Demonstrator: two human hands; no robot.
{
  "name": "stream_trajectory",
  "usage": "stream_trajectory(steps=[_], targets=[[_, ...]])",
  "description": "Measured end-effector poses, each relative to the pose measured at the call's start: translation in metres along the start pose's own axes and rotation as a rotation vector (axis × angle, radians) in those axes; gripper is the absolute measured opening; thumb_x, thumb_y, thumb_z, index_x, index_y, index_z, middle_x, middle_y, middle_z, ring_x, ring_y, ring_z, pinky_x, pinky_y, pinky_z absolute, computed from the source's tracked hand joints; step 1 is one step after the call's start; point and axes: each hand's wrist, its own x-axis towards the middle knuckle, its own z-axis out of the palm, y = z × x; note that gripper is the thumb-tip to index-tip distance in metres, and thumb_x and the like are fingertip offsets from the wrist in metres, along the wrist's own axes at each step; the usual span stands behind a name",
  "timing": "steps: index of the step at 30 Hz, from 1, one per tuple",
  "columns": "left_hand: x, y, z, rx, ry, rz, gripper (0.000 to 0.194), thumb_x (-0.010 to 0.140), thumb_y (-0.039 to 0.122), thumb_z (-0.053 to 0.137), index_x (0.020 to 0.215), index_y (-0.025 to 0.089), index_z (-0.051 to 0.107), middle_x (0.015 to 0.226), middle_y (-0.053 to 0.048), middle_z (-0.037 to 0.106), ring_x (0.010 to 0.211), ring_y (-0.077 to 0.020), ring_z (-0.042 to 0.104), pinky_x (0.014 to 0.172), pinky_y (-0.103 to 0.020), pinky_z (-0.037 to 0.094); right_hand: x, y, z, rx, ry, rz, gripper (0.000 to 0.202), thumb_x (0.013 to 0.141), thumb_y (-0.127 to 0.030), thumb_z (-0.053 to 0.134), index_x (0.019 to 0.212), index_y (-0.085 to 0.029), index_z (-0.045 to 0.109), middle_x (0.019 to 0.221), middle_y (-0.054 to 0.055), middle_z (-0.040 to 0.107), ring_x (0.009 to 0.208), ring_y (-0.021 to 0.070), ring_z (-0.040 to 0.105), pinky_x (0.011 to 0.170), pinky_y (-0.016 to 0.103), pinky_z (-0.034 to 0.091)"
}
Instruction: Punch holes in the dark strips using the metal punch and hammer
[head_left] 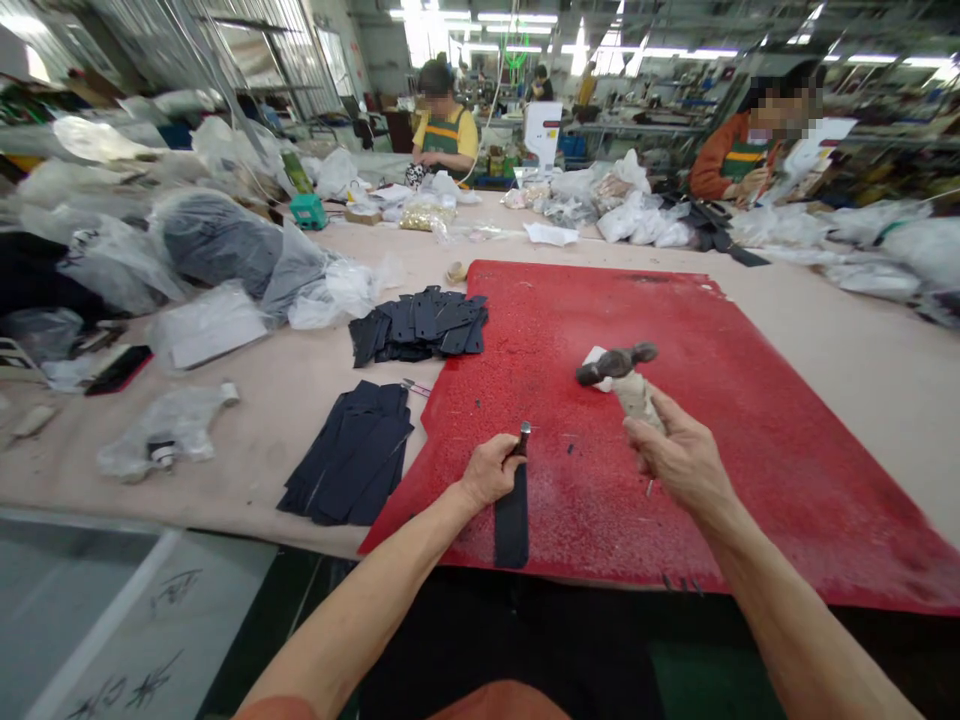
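Note:
My left hand (491, 470) is closed round a short metal punch (524, 434), held upright at the far end of a dark strip (511, 520). The strip lies on a worn red mat (600, 300), its near end by the mat's front edge. To the right, my right hand (681, 452) grips the wrapped handle of a hammer (616, 364), whose head is raised over the mat. A small white piece shows behind the hammer head. Left of the mat are a pile of dark cut pieces (420, 325) and a stack of dark strips (351, 450).
Plastic-wrapped bundles (217, 240) crowd the table's left side. A bagged item (169, 430) lies nearer. More plastic bags (637, 205) line the far edge. Beyond it, one person in yellow (444, 135) and another in orange (724, 160) sit near white machines.

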Motion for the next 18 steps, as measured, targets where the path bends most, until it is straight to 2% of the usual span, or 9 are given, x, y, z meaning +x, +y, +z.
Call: stream_trajectory(steps=[3, 7, 9, 10, 11, 14, 15, 16, 18], targets=[[0.0, 0.0, 0.0, 0.009, -0.004, -0.012, 0.007, 0.081, 0.011, 0.057, 0.082, 0.018, 0.056, 0.077, -0.002, 0.06, 0.074, -0.0156, 0.057, 0.071, -0.027, 0.046, -0.032, -0.041, 0.008, -0.35, 0.058, -0.348, 0.066, 0.087, -0.036, 0.057, 0.147, -0.022, 0.036, 0.072, -0.003, 0.062, 0.049, 0.0094, 0.053, 0.051, 0.022, 0.048], [0.0, -0.002, 0.001, 0.009, -0.015, -0.01, 0.007, 0.082, 0.012, 0.057, 0.085, 0.018, 0.058, 0.08, -0.003, 0.061, 0.075, -0.0161, 0.058, 0.072, -0.028, 0.046, -0.047, -0.064, 0.017, -0.732, -0.189, -0.646, 0.051, 0.092, -0.027, 0.045, 0.143, -0.02, 0.044, 0.086, 0.005, 0.069, 0.062, 0.0135, 0.063, 0.057, 0.023, 0.051], [0.0, -0.003, 0.001, 0.011, -0.014, -0.005, 0.007, 0.082, 0.012, 0.057, 0.085, 0.018, 0.058, 0.08, -0.003, 0.062, 0.076, -0.0162, 0.058, 0.072, -0.028, 0.046, -0.048, -0.074, 0.016, -0.831, -0.263, -0.693, 0.049, 0.094, -0.024, 0.042, 0.142, -0.023, 0.045, 0.087, 0.005, 0.07, 0.063, 0.0147, 0.065, 0.058, 0.025, 0.053], [0.0, -0.003, 0.001, 0.012, -0.01, -0.005, 0.007, 0.082, 0.012, 0.057, 0.084, 0.018, 0.058, 0.08, -0.003, 0.061, 0.075, -0.016, 0.058, 0.072, -0.027, 0.046, -0.05, -0.081, 0.015, -0.836, -0.229, -0.713, 0.05, 0.094, -0.024, 0.042, 0.144, -0.025, 0.043, 0.09, 0.005, 0.071, 0.064, 0.015, 0.066, 0.06, 0.025, 0.054], [0.0, -0.002, 0.001, 0.011, -0.002, -0.007, 0.006, 0.081, 0.012, 0.057, 0.083, 0.018, 0.058, 0.078, -0.002, 0.061, 0.074, -0.0157, 0.058, 0.071, -0.027, 0.045, -0.051, -0.088, 0.015, -0.814, -0.147, -0.732, 0.052, 0.094, -0.024, 0.044, 0.146, -0.026, 0.039, 0.095, 0.005, 0.071, 0.068, 0.0157, 0.067, 0.063, 0.026, 0.055], [0.0, -0.002, 0.0, 0.003, 0.01, -0.008, 0.006, 0.082, 0.012, 0.057, 0.079, 0.018, 0.057, 0.074, -0.001, 0.059, 0.071, -0.0149, 0.056, 0.069, -0.027, 0.045, -0.058, -0.099, 0.019, -0.673, 0.244, -0.779, 0.067, 0.091, -0.028, 0.055, 0.152, -0.025, 0.027, 0.106, 0.009, 0.071, 0.077, 0.0192, 0.069, 0.071, 0.028, 0.056], [0.0, -0.002, 0.0, -0.001, 0.007, -0.005, 0.006, 0.081, 0.012, 0.057, 0.079, 0.018, 0.057, 0.074, -0.001, 0.059, 0.071, -0.0149, 0.056, 0.069, -0.027, 0.045, -0.059, -0.098, 0.022, -0.641, 0.293, -0.778, 0.069, 0.09, -0.029, 0.056, 0.152, -0.023, 0.027, 0.104, 0.01, 0.071, 0.075, 0.0195, 0.069, 0.069, 0.028, 0.056], [0.0, -0.002, 0.0, -0.003, 0.005, 0.001, 0.006, 0.081, 0.012, 0.057, 0.079, 0.018, 0.057, 0.075, -0.001, 0.059, 0.071, -0.015, 0.056, 0.069, -0.027, 0.045, -0.059, -0.095, 0.025, -0.631, 0.261, -0.766, 0.066, 0.089, -0.03, 0.056, 0.15, -0.022, 0.032, 0.099, 0.01, 0.072, 0.07, 0.0192, 0.068, 0.064, 0.027, 0.056], [0.0, -0.002, 0.001, -0.001, -0.007, 0.015, 0.007, 0.082, 0.012, 0.056, 0.082, 0.018, 0.058, 0.078, -0.002, 0.06, 0.073, -0.0158, 0.057, 0.071, -0.027, 0.046, -0.057, -0.086, 0.026, -0.659, 0.006, -0.677, 0.055, 0.088, -0.033, 0.053, 0.142, -0.022, 0.047, 0.087, 0.009, 0.072, 0.059, 0.0178, 0.064, 0.056, 0.027, 0.054]])
